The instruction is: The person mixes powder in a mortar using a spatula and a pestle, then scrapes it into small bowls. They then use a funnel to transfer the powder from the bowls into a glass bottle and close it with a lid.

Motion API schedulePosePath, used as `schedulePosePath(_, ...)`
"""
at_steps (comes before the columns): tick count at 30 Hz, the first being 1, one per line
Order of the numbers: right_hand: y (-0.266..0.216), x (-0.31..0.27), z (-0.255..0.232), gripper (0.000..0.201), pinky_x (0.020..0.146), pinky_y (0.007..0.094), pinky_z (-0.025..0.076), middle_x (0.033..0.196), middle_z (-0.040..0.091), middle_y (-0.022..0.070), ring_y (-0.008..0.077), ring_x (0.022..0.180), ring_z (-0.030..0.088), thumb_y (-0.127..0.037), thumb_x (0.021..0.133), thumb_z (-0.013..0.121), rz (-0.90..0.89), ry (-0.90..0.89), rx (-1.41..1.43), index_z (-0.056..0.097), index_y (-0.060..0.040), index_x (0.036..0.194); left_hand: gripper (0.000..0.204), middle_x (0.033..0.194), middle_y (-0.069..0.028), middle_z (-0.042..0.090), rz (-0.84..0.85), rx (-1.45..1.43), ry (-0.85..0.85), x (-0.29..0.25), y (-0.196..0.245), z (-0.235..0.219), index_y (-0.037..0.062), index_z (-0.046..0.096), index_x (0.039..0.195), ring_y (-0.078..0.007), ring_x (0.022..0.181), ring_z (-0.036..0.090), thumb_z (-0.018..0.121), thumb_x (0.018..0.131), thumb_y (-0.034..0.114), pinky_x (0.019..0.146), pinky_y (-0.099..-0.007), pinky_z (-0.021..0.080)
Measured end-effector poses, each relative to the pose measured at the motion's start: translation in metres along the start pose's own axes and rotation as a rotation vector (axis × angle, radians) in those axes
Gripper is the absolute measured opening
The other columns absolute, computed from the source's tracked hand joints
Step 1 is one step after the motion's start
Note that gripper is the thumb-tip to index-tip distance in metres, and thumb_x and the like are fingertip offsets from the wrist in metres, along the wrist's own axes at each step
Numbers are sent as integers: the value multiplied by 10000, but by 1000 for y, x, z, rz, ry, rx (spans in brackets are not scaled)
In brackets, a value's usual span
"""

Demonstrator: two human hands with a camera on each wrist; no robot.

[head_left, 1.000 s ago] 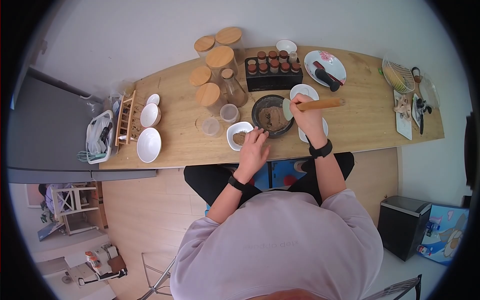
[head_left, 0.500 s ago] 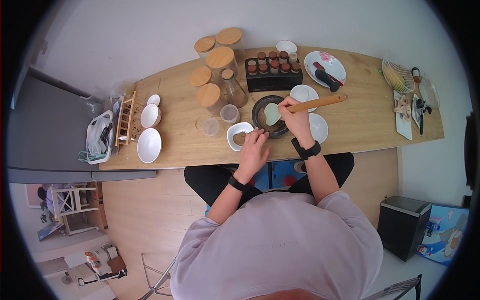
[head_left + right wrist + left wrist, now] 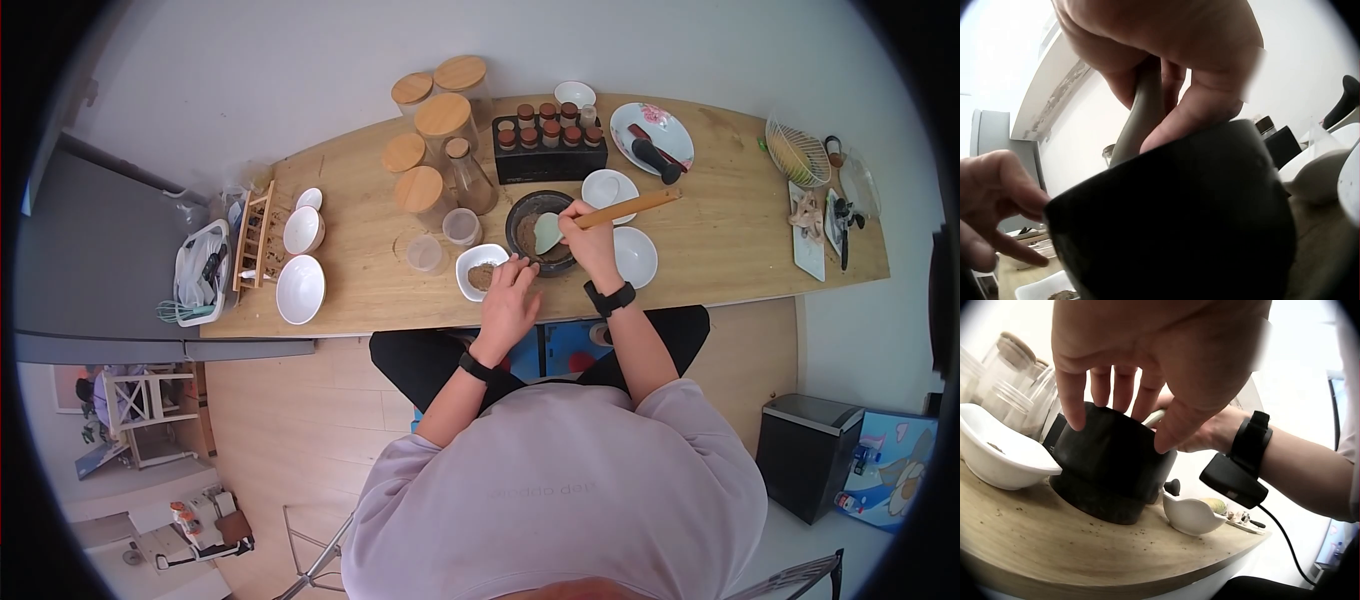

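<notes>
In the head view a dark mortar (image 3: 541,195) with brown powder in its bowl stands near the table's front edge. My right hand (image 3: 592,245) grips a silicone spatula (image 3: 632,208) low on its wooden handle. The pale green head is down inside the mortar, partly over the powder. My left hand (image 3: 509,308) rests at the mortar's front-left rim, and the left wrist view shows its fingers (image 3: 1124,390) spread and reaching down to that rim. Beside it sits a square white bowl (image 3: 464,285) with some brown powder.
Two white bowls (image 3: 648,258) stand right of the mortar. Behind are a black rack (image 3: 550,166) of small jars and a flowered plate (image 3: 668,122). Wooden-lidded jars (image 3: 420,190) and small clear cups (image 3: 425,257) are at the left. More white bowls (image 3: 300,300) stand farther left.
The spatula's head went from the mortar's right rim down into its bowl, and my right hand moved left and slightly toward me with it. My left hand stayed at the rim.
</notes>
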State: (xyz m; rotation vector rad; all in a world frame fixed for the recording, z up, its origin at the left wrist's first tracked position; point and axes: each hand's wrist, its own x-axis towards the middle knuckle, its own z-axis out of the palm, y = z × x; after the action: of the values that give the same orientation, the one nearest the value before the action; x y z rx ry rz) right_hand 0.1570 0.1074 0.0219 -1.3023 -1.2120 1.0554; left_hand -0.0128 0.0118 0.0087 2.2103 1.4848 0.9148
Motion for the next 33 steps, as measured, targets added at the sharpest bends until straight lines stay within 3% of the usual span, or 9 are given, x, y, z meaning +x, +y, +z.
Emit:
schedulePosePath(3, 0, 7, -17, 70, 545, 254, 475, 622, 596, 13, 95, 575, 599, -69, 838, 639, -9, -22, -134, 625, -23, 787, 472, 1256, -169, 573, 2, -11, -1, 0, 1, 1, 34, 597, 1232, -396, 1246, 510, 734, 781, 62, 1010, -460, 458)
schedulePosePath(9, -18, 0, 1, 61, 558, 284, 470, 616, 602, 40, 125, 573, 605, -77, 827, 631, -19, -36, 91, 627, -28, 791, 467, 1247, -153, 569, 15, 20, 3, 2, 3, -1, 21, 591, 1223, -375, 1252, 506, 723, 775, 54, 1007, -443, 469)
schedulePosePath(15, -2, 12, -19, 45, 582, 321, 461, 643, 616, 80, 184, 600, 611, -67, 809, 630, -114, -26, -231, 632, -32, 781, 465, 1248, -155, 568, 9, 12, -1, 2, 3, -2, 22, 594, 1215, -376, 1249, 508, 726, 770, 54, 1000, -445, 474)
schedulePosePath(18, -39, 3, -27, 50, 594, 361, 472, 675, 624, 104, 253, 621, 620, -74, 803, 640, -225, -16, -320, 613, -35, 790, 461, 1248, -154, 569, 13, 13, 3, 2, 3, -1, 24, 595, 1215, -374, 1250, 509, 725, 774, 58, 996, -444, 477)
schedulePosePath(21, -45, 1, -34, 82, 613, 408, 483, 704, 626, 124, 319, 655, 624, -86, 801, 649, -535, 92, -591, 584, -36, 805, 473, 1256, -161, 569, 2, -8, -1, 0, 1, 0, 32, 598, 1230, -387, 1247, 508, 734, 778, 61, 1007, -454, 463)
schedulePosePath(24, -46, -11, -28, 120, 638, 443, 490, 729, 628, 136, 364, 689, 616, -92, 794, 660, -502, 68, -659, 556, -35, 816, 480, 1264, -164, 568, 0, -18, -7, 2, 1, 0, 35, 598, 1238, -392, 1248, 507, 739, 780, 61, 1015, -458, 455)
schedulePosePath(27, -25, -8, -11, 86, 640, 428, 486, 725, 628, 140, 348, 685, 618, -77, 798, 648, -332, 55, -636, 574, -37, 814, 481, 1270, -165, 566, -5, -18, -15, 0, 1, 0, 35, 596, 1240, -389, 1252, 506, 738, 781, 61, 1017, -456, 455)
schedulePosePath(30, -21, -2, -7, 49, 622, 393, 475, 694, 615, 128, 302, 657, 620, -69, 804, 636, -129, 58, -364, 597, -39, 801, 483, 1271, -165, 565, 2, -7, -11, 2, 1, -2, 36, 595, 1243, -386, 1255, 505, 738, 782, 62, 1016, -456, 456)
schedulePosePath(33, -26, -5, -3, 44, 602, 352, 459, 659, 603, 102, 225, 632, 617, -71, 813, 623, -148, 52, -197, 615, -35, 789, 466, 1255, -158, 569, 7, 1, -2, 2, 2, -2, 29, 595, 1225, -377, 1255, 505, 729, 780, 58, 1008, -446, 467)
